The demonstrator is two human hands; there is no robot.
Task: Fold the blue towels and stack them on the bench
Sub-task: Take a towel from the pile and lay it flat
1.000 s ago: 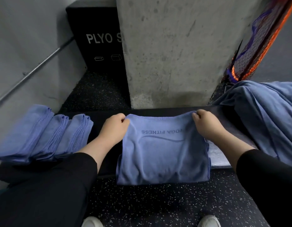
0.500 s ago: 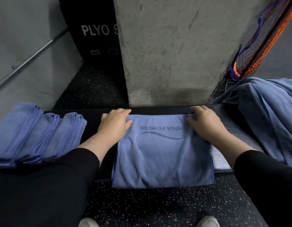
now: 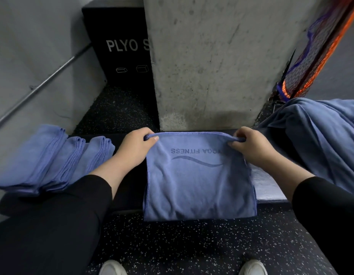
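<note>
A blue towel (image 3: 198,183) printed "YOGA FITNESS" lies across the dark bench (image 3: 130,187), its near end hanging over the front edge. My left hand (image 3: 135,147) pinches the towel's far left corner. My right hand (image 3: 251,144) pinches the far right corner, and the far edge is lifted slightly between them. Folded blue towels (image 3: 51,159) lie overlapping in a row on the bench's left end. A heap of unfolded blue towels (image 3: 318,139) sits at the right end.
A concrete pillar (image 3: 211,62) rises just behind the bench. A black plyo box (image 3: 120,46) stands behind to the left, next to a grey wall with a metal rail (image 3: 43,84). An orange and blue net (image 3: 318,48) hangs at the right. Speckled black floor lies below.
Half a second ago both hands lay flat on the towel's far edge. Now both pinch the far corners again and the edge is raised off the bench.
</note>
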